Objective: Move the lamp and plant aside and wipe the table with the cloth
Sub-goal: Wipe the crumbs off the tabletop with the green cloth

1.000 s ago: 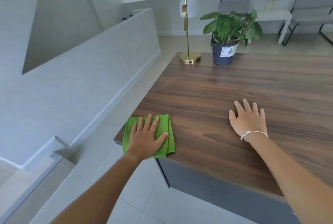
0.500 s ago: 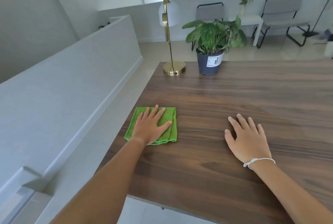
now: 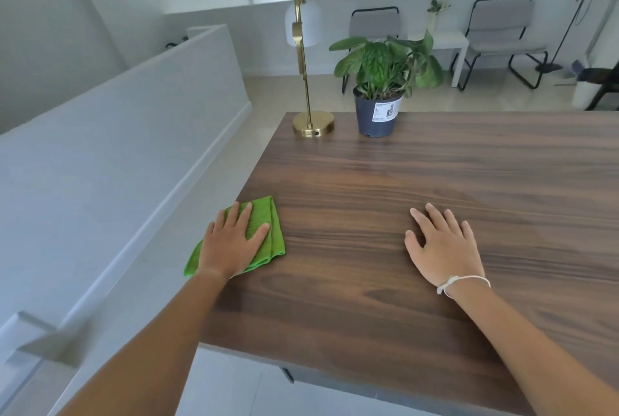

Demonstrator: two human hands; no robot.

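Note:
A folded green cloth (image 3: 264, 231) lies at the left edge of the dark wooden table (image 3: 418, 174), partly hanging over it. My left hand (image 3: 231, 243) presses flat on the cloth with fingers spread. Flat on the bare wood to the right rests my right hand (image 3: 442, 244), palm down, holding nothing; a white bracelet circles its wrist. At the far left corner stands a brass lamp (image 3: 310, 120) with a white shade. Beside it on the right is a leafy plant (image 3: 380, 87) in a dark pot with a white label.
A low white wall (image 3: 134, 147) runs along the table's left side, with a gap of floor between. Beyond the table stand two grey chairs (image 3: 502, 37) and a small white side table (image 3: 449, 43). A dark floor stand leans at the far right.
My left hand has pushed the cloth forward along the table's left edge, away from the near corner. My view has risen and shifted over the table. The lamp and plant stay put.

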